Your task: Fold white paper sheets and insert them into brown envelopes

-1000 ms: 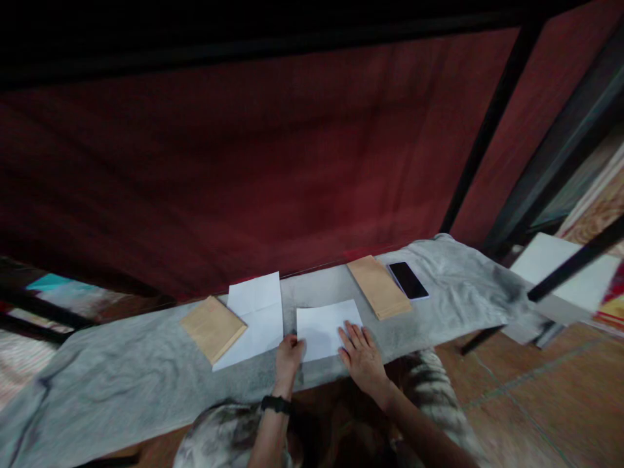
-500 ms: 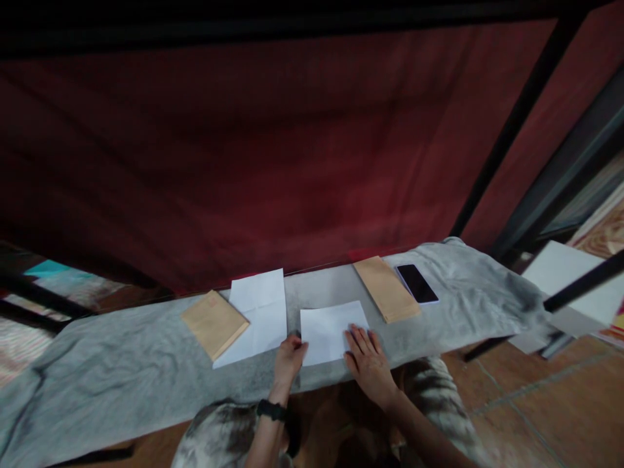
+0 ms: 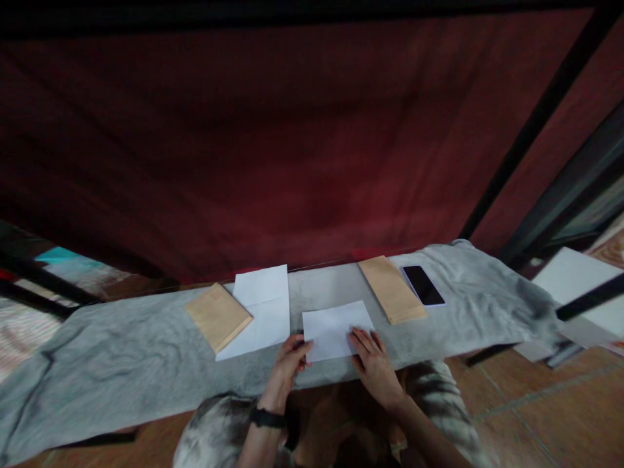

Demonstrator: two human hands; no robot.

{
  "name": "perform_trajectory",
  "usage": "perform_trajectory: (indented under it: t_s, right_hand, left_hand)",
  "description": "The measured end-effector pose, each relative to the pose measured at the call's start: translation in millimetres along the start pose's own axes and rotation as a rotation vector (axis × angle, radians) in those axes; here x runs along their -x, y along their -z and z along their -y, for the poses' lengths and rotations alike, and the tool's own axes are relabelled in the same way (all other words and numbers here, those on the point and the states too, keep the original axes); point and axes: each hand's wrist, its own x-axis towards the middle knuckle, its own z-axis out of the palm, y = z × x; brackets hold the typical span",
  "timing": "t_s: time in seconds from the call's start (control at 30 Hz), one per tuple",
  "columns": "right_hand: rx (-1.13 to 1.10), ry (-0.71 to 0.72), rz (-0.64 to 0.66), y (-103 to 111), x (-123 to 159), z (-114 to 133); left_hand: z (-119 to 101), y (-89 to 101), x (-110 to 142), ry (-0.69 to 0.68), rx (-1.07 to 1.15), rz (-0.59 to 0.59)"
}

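A white sheet of paper [image 3: 329, 330], half the size of the other sheet and seemingly folded, rests on the grey cloth in front of me. My left hand [image 3: 291, 357] pinches its lower left corner between thumb and fingers. Over the lower right part lies my right hand [image 3: 373, 361], palm down, fingers stretched over the paper. To the left is a larger creased white sheet [image 3: 266, 302], partly covered by a stack of brown envelopes [image 3: 217, 315]. Another brown envelope stack [image 3: 392, 289] sits to the right of my hands.
A dark-screened phone [image 3: 424, 285] lies beyond the right envelopes. The grey cloth [image 3: 146, 357] covers a narrow bench-like surface. A red fabric panel [image 3: 312, 149] rises directly behind it. Dark bars frame both sides, and a white box [image 3: 580, 279] stands at the right.
My left hand has shifted its hold, its fingers now reaching further around the sheet's lower left corner. My right hand's fingers have drawn slightly closer together. The view has tilted slightly.
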Motion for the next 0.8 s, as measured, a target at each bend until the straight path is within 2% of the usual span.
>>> perform_trajectory:
  t_s: [0.2, 0.37, 0.47, 0.6, 0.67, 0.8]
  right_hand:
    - [-0.113, -0.093, 0.002, 15, -5, -25]
    - [-0.283, -0.079, -0.038, 46, -12, -33]
    - [-0.382, -0.080, -0.082, 69, -21, -33]
    - [-0.509, -0.161, -0.158, 90, -36, -30]
    - [-0.572, -0.239, -0.176, 93, -44, -30]
    - [-0.713, -0.363, -0.187, 78, -57, -36]
  left_hand:
    - [-5, 2.7, 12, 0.012, 0.187, -0.004]
    - [-15, 5.9, 19, -0.081, 0.372, 0.053]
    - [-21, 7.8, 21, -0.158, 0.268, 0.073]
    - [-27, 7.0, 19, -0.341, -0.050, -0.052]
    - [-27, 4.9, 17, -0.408, -0.121, -0.101]
    - [-22, -2.8, 9, -0.348, -0.131, -0.176]
